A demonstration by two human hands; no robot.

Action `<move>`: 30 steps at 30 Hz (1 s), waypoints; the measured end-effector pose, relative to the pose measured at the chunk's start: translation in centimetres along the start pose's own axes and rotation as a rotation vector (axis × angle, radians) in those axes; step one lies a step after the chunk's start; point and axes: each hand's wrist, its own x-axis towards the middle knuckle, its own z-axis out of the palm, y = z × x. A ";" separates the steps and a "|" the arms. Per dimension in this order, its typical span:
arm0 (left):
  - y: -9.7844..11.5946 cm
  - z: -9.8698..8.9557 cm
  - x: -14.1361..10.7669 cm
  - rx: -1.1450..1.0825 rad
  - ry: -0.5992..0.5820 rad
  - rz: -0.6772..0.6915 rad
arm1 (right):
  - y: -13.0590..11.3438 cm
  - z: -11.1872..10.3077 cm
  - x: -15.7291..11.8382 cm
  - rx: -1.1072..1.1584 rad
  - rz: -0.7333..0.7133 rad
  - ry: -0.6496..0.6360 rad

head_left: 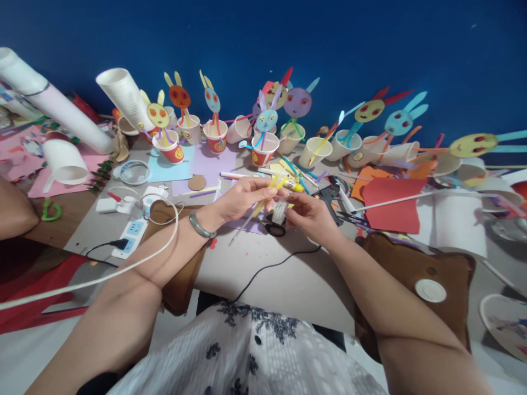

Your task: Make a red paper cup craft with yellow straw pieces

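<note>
My left hand (245, 198), a bracelet on its wrist, pinches thin yellow strips (259, 208) in front of me over the table. A pale thin stick tip (236, 236) points down-left from under that hand. Close beside it, my right hand (309, 215) is closed on a small clear wrapper with printing (280, 212). The fingertips of both hands nearly meet. Below them lie scissors (275, 229), their dark handle loops partly hidden. Just beyond my right hand lies a black tool, possibly a glue gun (329, 198). A yellow tube (295, 186) lies behind the fingers.
Paper cups with rabbit-faced figures (171, 148) line the back by the blue wall. A power strip (130, 238) with cables stands left; a white cable crosses over my left forearm. Red paper (391, 204) and a white roll (460, 222) lie right. Another person's arm (16, 211) shows far left.
</note>
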 end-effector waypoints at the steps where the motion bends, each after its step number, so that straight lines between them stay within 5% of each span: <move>1: -0.1 0.0 0.0 0.001 0.011 0.008 | -0.2 -0.2 0.0 -0.028 -0.006 0.008; 6: -0.4 -0.4 0.3 0.069 0.138 0.046 | -1.4 -1.3 -0.5 -0.419 -0.059 0.004; 14: -0.6 -1.0 0.6 0.159 0.240 0.061 | -1.9 0.9 -1.3 -1.220 -0.021 -0.357; 30: -0.4 -1.7 0.9 -0.008 0.301 -0.132 | -3.4 -0.5 -1.3 -1.283 -0.083 -0.414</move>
